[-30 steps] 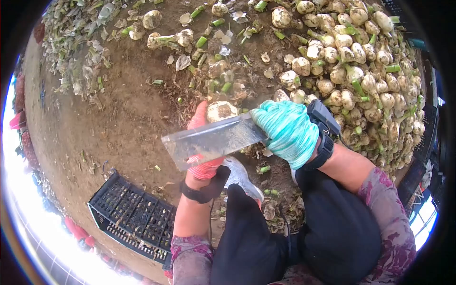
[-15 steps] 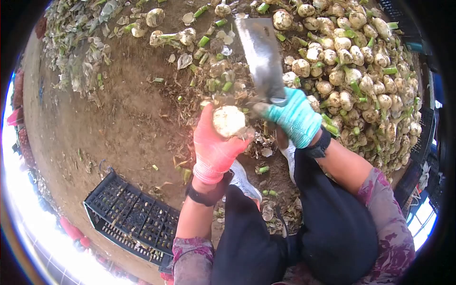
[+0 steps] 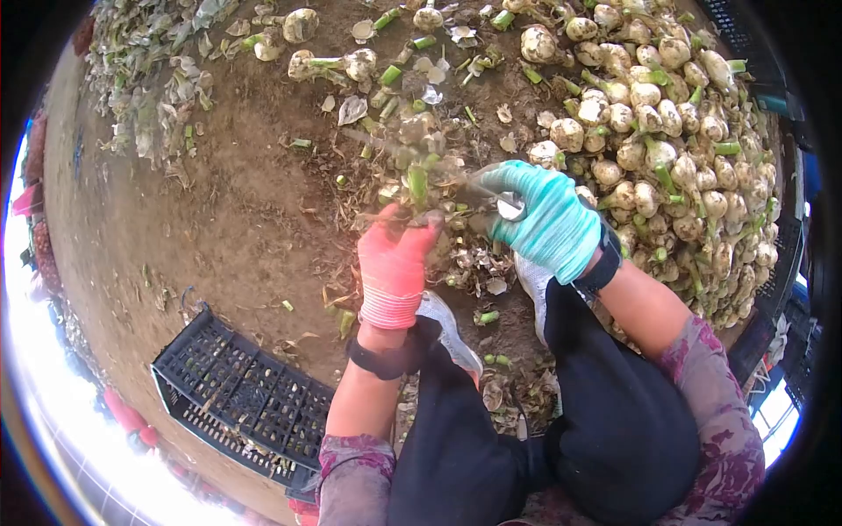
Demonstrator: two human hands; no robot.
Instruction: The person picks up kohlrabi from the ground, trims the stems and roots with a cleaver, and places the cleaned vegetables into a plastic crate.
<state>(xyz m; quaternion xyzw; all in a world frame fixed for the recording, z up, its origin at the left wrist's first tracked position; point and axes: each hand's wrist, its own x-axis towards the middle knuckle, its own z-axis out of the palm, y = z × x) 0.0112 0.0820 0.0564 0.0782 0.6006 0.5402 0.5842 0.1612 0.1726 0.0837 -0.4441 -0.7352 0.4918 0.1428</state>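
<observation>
My left hand (image 3: 395, 267), in a red-pink glove, is closed with its fingers curled, apparently round a garlic bulb that they mostly hide. A green stem (image 3: 417, 186) shows just past the fingertips. My right hand (image 3: 548, 219), in a teal glove, grips a cleaver (image 3: 510, 209). Its metal shows by the thumb, while the blade is a motion smear reaching left over the stem area. Both hands are close together above ground littered with cut stems and dry skins.
A large heap of garlic bulbs (image 3: 675, 167) lies on the right. Several loose bulbs (image 3: 360, 64) are ahead on the soil. A black plastic crate (image 3: 241, 386) sits at lower left, and a pile of pale skins (image 3: 149, 96) at upper left. My shoes (image 3: 452, 329) are below the hands.
The cleaver blade, raised and clearly visible before, has swung down leftward and blurred. My left hand has turned, so the bulb's white cut face no longer shows.
</observation>
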